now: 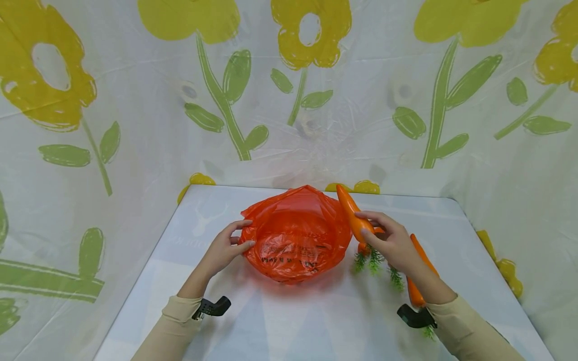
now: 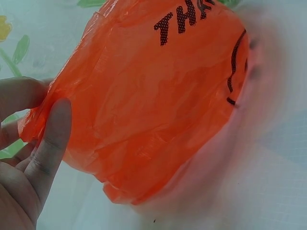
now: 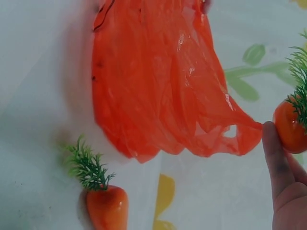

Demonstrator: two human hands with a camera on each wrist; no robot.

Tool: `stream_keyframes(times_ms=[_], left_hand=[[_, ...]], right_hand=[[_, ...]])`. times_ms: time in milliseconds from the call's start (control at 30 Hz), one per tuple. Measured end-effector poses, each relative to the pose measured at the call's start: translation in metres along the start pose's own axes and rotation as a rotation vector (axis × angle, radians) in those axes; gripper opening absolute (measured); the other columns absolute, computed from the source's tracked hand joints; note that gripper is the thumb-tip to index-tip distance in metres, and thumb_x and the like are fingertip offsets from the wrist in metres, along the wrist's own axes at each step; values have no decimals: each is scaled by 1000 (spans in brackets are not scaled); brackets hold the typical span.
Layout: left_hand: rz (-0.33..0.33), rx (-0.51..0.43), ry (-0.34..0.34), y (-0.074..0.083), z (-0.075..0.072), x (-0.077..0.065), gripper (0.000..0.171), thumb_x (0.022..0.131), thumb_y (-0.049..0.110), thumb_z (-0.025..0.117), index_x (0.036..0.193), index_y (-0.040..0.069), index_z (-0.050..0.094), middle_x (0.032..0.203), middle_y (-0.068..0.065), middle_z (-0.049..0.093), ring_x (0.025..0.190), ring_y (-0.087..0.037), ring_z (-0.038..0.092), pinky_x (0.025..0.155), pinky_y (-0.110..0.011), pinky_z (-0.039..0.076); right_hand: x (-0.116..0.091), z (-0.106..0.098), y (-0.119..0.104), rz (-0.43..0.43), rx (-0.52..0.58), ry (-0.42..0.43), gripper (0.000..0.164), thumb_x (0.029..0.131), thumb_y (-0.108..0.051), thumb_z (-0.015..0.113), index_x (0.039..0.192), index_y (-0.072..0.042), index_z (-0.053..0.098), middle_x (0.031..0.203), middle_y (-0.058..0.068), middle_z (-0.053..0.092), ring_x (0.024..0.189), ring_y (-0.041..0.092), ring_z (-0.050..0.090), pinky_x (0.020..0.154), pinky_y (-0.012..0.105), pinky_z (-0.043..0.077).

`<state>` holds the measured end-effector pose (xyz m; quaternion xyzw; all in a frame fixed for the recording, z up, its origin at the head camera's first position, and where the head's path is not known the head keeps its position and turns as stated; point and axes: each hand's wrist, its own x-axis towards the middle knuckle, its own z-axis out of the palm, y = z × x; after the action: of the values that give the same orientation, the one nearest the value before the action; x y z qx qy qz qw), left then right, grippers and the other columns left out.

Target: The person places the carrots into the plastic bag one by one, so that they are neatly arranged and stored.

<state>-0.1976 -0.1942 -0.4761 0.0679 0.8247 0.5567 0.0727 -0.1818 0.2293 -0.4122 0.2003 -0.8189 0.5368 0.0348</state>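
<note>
A thin red plastic bag (image 1: 295,235) with dark printing stands with its mouth spread wide. At its left edge my left hand (image 1: 228,243) pinches the film between thumb and fingers; the left wrist view shows the thumb (image 2: 55,127) on the bag's near side. My right hand (image 1: 393,240) holds a shiny orange carrot (image 1: 354,213) by its thick end, its tip pointing up and away beside the bag's right rim. In the right wrist view the held carrot (image 3: 290,127) has a feathery green top, and a fingertip meets the bag's handle corner.
More carrots lie on the white table (image 1: 253,326) to the right, partly hidden under my right forearm, one orange carrot (image 1: 415,293) among them. One carrot (image 3: 108,206) with green leaves lies near the bag. A flower-printed curtain (image 1: 352,135) surrounds the table.
</note>
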Motion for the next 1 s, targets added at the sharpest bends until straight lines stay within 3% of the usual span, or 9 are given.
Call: stream_keyframes(times_ms=[300, 600, 1000], left_hand=[[9, -28, -8, -2, -1, -2, 61, 93, 22, 76, 147, 12, 50, 149, -16, 46, 97, -28, 65, 77, -35, 62], [39, -50, -21, -2, -1, -3, 60, 93, 19, 76, 146, 10, 50, 147, -18, 46, 96, -26, 67, 74, -33, 61], [38, -55, -19, -5, -1, -3, 60, 94, 20, 76, 146, 11, 50, 147, -17, 46, 97, -27, 67, 74, -32, 61]], right_hand=[[2, 6, -5, 4, 10, -8, 38, 100, -12, 65, 138, -11, 61, 129, 14, 59, 93, 19, 66, 71, 33, 62], [7, 13, -4, -41, 28, -7, 37, 100, -9, 65, 136, -10, 63, 135, 12, 59, 102, 12, 63, 75, 26, 60], [13, 27, -11, -19, 28, -45, 38, 99, -13, 67, 137, -13, 63, 134, 8, 59, 106, 20, 61, 81, 25, 59]])
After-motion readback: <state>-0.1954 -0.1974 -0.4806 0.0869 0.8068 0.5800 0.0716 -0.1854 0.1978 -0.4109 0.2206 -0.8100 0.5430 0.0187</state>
